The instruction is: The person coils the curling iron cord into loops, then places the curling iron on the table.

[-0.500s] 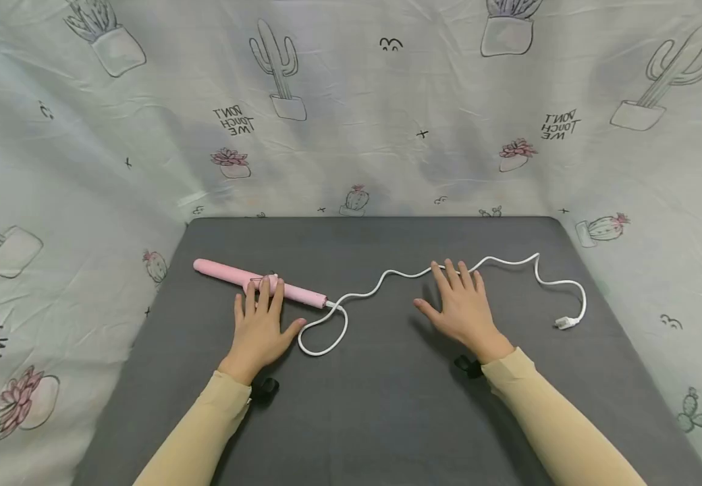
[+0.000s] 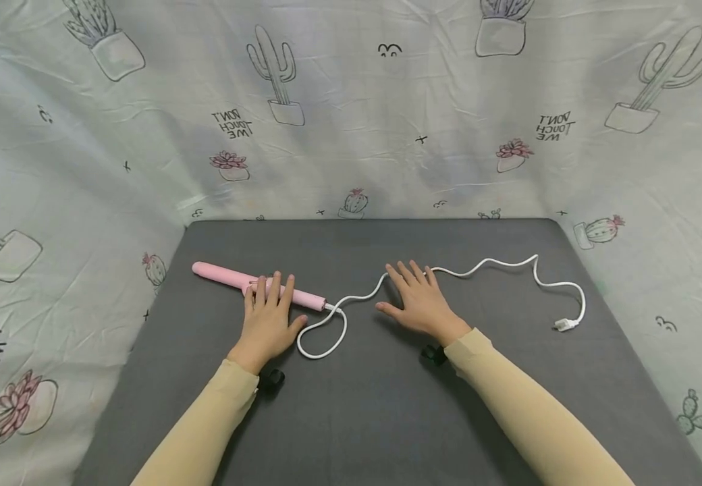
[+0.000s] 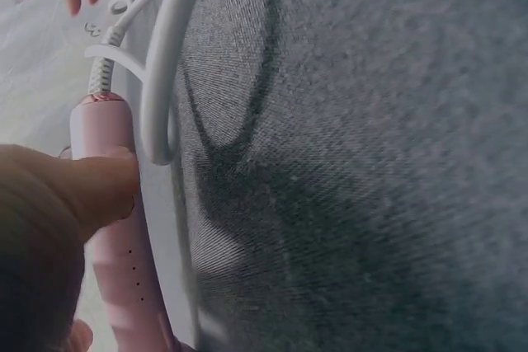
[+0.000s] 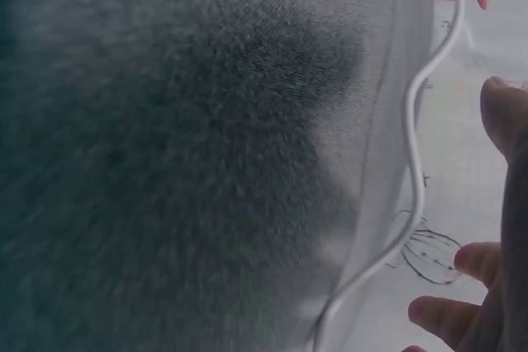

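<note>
A pink curling iron [image 2: 220, 273] lies aslant at the left of the table, its rounded barrel end pointing to the far left. My left hand [image 2: 264, 331] is over its handle with fingers straight and spread. In the left wrist view the thumb overlaps the pink handle [image 3: 124, 261]. A white cord [image 2: 503, 262] leaves the handle, loops once and runs right to a white plug [image 2: 565, 325]. My right hand [image 2: 422, 305] hovers with spread fingers near the cord's middle, its fingertips overlapping the cord in the head view. Nothing is in its grasp.
The dark grey table [image 2: 339, 418] meets a pale cloth [image 2: 351, 81] printed with cacti behind and at both sides. Black wrist mounts [image 2: 434, 355] show under the cuffs. The cord's loop [image 2: 320, 356] lies just right of my left hand.
My right hand has moved left along the cord, away from the plug end. My left hand has shifted slightly right along the handle. The curling iron and cord lie as before.
</note>
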The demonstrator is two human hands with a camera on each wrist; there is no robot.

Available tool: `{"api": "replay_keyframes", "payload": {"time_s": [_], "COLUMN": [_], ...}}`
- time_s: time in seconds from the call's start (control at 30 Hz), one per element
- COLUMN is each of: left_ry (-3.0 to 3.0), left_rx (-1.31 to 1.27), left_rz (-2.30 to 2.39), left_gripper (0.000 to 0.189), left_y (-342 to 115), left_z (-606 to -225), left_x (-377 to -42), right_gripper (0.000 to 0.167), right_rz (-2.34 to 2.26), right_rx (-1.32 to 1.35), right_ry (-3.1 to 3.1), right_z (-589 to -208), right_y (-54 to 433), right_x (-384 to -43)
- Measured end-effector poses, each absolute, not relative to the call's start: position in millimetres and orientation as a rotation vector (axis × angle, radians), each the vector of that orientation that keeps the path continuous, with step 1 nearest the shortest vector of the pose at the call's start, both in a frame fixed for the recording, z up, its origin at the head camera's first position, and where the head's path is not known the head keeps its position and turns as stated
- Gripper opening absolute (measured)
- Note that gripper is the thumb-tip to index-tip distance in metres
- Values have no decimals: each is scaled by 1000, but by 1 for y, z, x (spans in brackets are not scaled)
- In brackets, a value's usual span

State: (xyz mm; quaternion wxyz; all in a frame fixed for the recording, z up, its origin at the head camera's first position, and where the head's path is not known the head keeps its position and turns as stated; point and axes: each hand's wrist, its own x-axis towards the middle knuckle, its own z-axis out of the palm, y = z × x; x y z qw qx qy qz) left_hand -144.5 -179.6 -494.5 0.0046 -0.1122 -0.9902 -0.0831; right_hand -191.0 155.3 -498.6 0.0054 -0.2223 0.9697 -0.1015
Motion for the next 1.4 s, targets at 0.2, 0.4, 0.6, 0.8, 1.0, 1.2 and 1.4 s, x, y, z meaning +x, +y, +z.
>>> {"api": "replay_keyframes", "payload": {"time_s": [0.2, 0.4, 0.6, 0.8, 1.0, 1.2, 1.4], "left_ry": [-3078, -3048, -3036, -3024, -3035, -3039, -3008], "left_rx": [-404, -420, -440, -487, -537, -555, -550], "left_rz": [-184, -220, -258, -311, -330, -365, -352], "left_gripper": [81, 62, 52, 50, 50, 50, 45], "left_y": [-180, -181, -188, -196, -204, -208, -210], "left_z": [-497, -497, -497, -497, -495, -494, -497], "left_x": [-150, -160, -165, -172, -177, -176, -176], "right_gripper": [83, 69, 56, 48, 31, 25, 23], "right_rz": [-386, -401, -452, -482, -542, -565, -610], "right_rx": [-794, -859, -965, -1002, -993, -1024, -1078], "right_ry": [2953, 2918, 2931, 2965, 3018, 3059, 3069], "right_z": [-501, -501, -504, -506, -510, -506, -497], "right_y": [145, 142, 141, 141, 140, 143, 151], "right_x": [-197, -199, -200, -199, -199, -196, -193]}}
